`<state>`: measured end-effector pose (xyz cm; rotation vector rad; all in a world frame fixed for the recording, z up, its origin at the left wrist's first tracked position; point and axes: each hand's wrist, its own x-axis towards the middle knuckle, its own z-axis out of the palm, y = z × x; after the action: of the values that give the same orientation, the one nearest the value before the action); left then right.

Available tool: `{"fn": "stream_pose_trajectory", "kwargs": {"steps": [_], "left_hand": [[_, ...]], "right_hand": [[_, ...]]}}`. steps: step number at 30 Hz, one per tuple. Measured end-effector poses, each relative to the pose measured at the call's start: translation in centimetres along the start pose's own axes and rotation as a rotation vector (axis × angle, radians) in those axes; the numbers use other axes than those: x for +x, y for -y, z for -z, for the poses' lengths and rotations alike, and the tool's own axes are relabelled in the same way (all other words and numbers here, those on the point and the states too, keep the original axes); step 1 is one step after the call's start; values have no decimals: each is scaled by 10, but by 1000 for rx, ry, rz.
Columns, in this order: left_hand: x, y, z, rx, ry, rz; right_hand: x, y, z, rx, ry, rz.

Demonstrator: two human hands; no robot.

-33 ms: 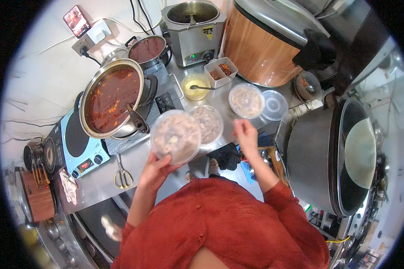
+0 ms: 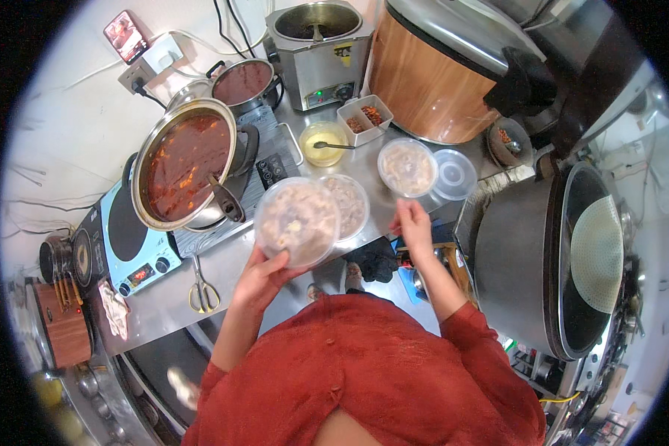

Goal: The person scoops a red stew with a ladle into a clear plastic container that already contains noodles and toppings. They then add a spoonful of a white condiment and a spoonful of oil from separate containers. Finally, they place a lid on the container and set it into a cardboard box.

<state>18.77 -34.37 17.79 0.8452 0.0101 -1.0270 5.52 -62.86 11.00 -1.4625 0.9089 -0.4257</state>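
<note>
Raised above the counter's front edge, a round clear plastic tub (image 2: 298, 221) of pale food pieces is gripped by my left hand (image 2: 264, 276), thumb over its near rim. Behind it, partly covered, stands a similar tub (image 2: 351, 206). A third tub (image 2: 408, 167) of pale food sits farther right, with a loose clear lid (image 2: 454, 175) beside it. My right hand (image 2: 413, 229) hovers just in front of that third tub, its fingers curled together; whether anything is pinched in them is hidden.
At left, a pot of red broth (image 2: 186, 167) with a ladle stands near a blue induction cooker (image 2: 137, 241). Scissors (image 2: 203, 294) lie at the counter edge. Behind are a yellow-filled bowl (image 2: 324, 143), a divided box (image 2: 365, 119) and a wood-look cooker (image 2: 431, 82). A large dark pot (image 2: 520, 260) stands right.
My left hand has shifted slightly right and up with the tub, covering more of the one behind. My right hand has moved a little to the right.
</note>
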Motion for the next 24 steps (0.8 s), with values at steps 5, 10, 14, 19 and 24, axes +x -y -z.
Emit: {"fn": "stream_pose_trajectory", "kwargs": {"steps": [5,10,14,19,24], "left_hand": [[52,11,-31,144,32,101],[68,20,-34,219,-16,84],[52,11,-13,285,-274,220],[71,47,7,54,-78,241],[118,57,32,-138,-6,432]], "right_hand": [[32,-12,40,364,-2,-330],[70,-14,51,593,110,-369],[92,-21,57,733,233,-475],[105,-25,57,843,278,-581],[96,-20,44,845,207,-529]]}}
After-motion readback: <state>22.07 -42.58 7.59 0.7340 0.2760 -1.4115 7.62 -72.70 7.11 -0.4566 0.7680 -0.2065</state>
